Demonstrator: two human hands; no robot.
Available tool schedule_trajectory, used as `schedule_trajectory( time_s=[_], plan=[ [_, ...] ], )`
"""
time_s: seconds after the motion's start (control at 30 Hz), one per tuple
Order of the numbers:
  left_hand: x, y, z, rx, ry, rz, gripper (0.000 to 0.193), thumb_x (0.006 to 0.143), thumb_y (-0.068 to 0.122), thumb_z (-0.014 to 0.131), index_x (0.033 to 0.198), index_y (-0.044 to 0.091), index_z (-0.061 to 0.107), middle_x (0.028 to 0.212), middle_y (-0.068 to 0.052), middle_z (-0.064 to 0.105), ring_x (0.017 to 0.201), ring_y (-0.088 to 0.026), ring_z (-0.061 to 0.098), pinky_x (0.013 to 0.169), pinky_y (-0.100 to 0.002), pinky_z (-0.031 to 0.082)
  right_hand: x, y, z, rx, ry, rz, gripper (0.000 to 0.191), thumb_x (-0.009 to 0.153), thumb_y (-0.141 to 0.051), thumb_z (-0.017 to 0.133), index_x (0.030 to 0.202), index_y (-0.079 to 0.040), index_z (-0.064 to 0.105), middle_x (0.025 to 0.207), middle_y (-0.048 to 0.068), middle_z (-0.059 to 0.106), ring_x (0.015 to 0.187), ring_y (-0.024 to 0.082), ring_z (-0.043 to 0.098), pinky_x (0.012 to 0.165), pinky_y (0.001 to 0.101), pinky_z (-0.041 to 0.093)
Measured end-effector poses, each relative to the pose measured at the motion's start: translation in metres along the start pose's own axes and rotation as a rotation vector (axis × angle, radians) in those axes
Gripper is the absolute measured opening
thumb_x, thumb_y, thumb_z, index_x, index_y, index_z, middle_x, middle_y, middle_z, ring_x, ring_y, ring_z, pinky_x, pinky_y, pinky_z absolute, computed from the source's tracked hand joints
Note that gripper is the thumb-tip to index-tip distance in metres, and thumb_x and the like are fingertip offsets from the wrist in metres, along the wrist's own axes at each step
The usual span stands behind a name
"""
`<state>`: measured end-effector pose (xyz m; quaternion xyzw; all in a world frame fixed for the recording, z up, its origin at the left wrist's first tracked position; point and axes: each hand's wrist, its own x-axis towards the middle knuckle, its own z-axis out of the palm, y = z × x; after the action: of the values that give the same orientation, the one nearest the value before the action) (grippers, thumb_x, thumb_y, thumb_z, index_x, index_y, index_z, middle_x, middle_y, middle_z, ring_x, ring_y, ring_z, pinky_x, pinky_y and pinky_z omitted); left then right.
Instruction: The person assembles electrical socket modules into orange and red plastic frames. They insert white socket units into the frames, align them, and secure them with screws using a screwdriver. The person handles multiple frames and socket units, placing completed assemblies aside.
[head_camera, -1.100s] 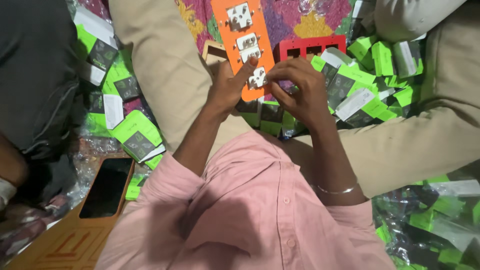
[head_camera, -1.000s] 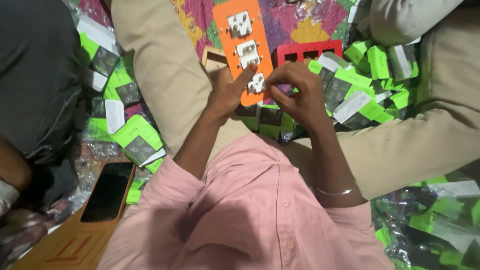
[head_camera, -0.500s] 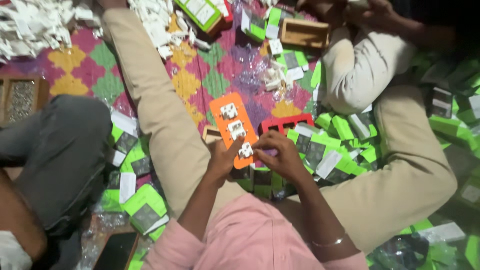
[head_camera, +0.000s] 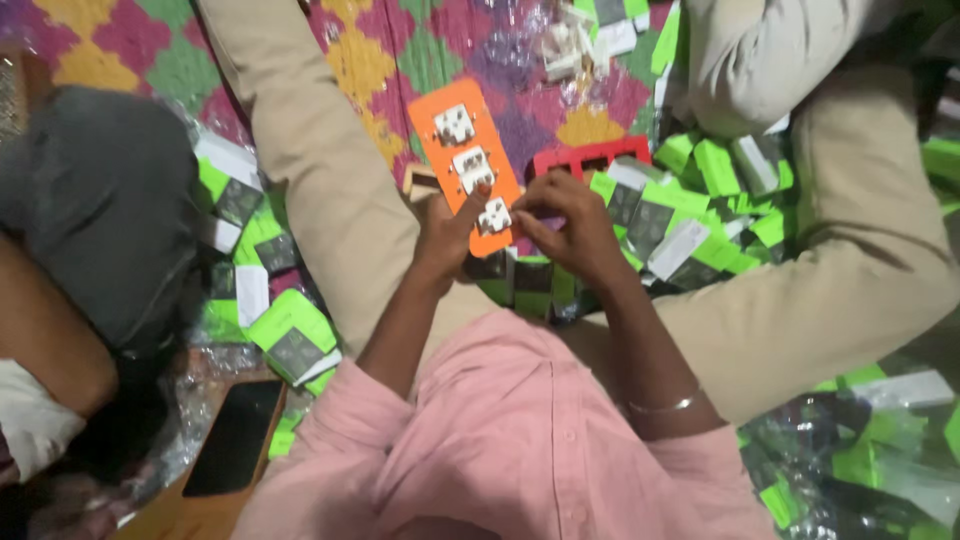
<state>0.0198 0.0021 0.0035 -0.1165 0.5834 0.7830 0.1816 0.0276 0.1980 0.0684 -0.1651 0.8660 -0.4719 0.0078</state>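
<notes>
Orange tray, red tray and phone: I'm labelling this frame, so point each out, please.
Orange tray (head_camera: 447, 158), head view: bare upper edge.
Red tray (head_camera: 570, 158), head view: top rim.
Phone (head_camera: 233, 437), head view: middle of dark screen.

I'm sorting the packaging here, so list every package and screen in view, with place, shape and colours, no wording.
Green and white flat cardboard boxes: scattered on the floor, left of the person's leg.
More green cardboard boxes: heaped right of the hands, by a red plastic frame.
Black rectangular phone: lower left, lying flat, screen dark.
Orange rectangular card with three white plug parts: held by the left hand and right hand.
</notes>
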Motion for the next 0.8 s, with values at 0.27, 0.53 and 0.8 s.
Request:
schedule_trajectory(
  time_s=[0.27,0.53,0.8],
  plan=[
    [0.005,0.006,-0.003,-0.013,-0.069,0.099,0.046,0.099,0.045,0.067,0.113,0.001,0.069,0.097,-0.001,0.071,0.087,-0.008,0.065,0.076,-0.027,0.054,0.009,0.003,-0.001,0.219,-0.029,0.052,0.018,0.091,-0.003,0.077,0.109,-0.004,0.074,0.107,0.008,0.064,0.096,0.016,0.072,0.084,0.0284,0.064],
    [0.007,0.0,-0.002,-0.005,-0.095,0.082,0.048,0.098,0.048,0.067,0.112,0.002,0.068,0.095,-0.001,0.071,0.085,-0.008,0.067,0.074,-0.026,0.055,0.008,0.005,-0.001,0.063,-0.033,-0.008,0.016,0.092,-0.003,0.078,0.108,-0.002,0.074,0.106,0.01,0.064,0.095,0.019,0.071,0.08,0.0287,0.062],
    [0.005,0.01,-0.004,-0.035,-0.106,0.098,0.051,0.097,0.05,0.067,0.115,0.001,0.068,0.099,-0.003,0.073,0.088,-0.008,0.068,0.077,-0.026,0.056,0.011,-0.01,0.0,-0.046,-0.001,-0.033,0.013,0.094,-0.003,0.079,0.105,-0.001,0.072,0.106,0.011,0.064,0.091,0.02,0.071,0.077,0.0303,0.059]
  ],
)
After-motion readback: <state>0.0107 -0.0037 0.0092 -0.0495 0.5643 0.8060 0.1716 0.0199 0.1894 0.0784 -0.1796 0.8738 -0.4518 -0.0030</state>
